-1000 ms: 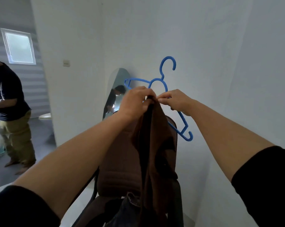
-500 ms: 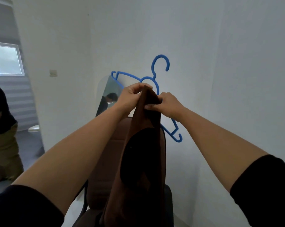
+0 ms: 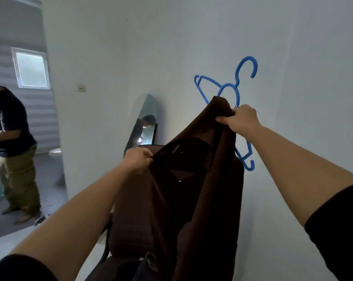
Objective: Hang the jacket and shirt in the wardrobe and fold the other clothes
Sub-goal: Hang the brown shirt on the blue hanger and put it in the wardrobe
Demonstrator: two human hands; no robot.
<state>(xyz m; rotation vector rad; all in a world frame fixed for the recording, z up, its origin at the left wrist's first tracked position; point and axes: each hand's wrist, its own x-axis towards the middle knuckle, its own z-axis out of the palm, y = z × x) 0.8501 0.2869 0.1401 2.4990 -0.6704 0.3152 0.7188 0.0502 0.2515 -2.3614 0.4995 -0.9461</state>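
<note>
A dark brown jacket point(image 3: 193, 191) hangs in the air in front of me, its collar opening spread wide. My right hand point(image 3: 240, 120) grips the jacket's top edge together with a blue plastic hanger point(image 3: 230, 92), whose hook points up and whose lower arm sticks out below my wrist. My left hand point(image 3: 138, 160) pinches the other side of the collar, lower and to the left. The middle of the hanger is hidden behind the cloth.
A brown padded chair point(image 3: 129, 226) stands right behind the jacket, with more clothes point(image 3: 149, 266) on its seat. A leaning mirror point(image 3: 145, 122) is against the white wall. A person point(image 3: 11, 142) stands at the left in the doorway.
My hands, which were pinching together at the hanger's neck, have parted: the left one pulled down and left, opening the jacket's collar. The hanger and right hand shifted right in view.
</note>
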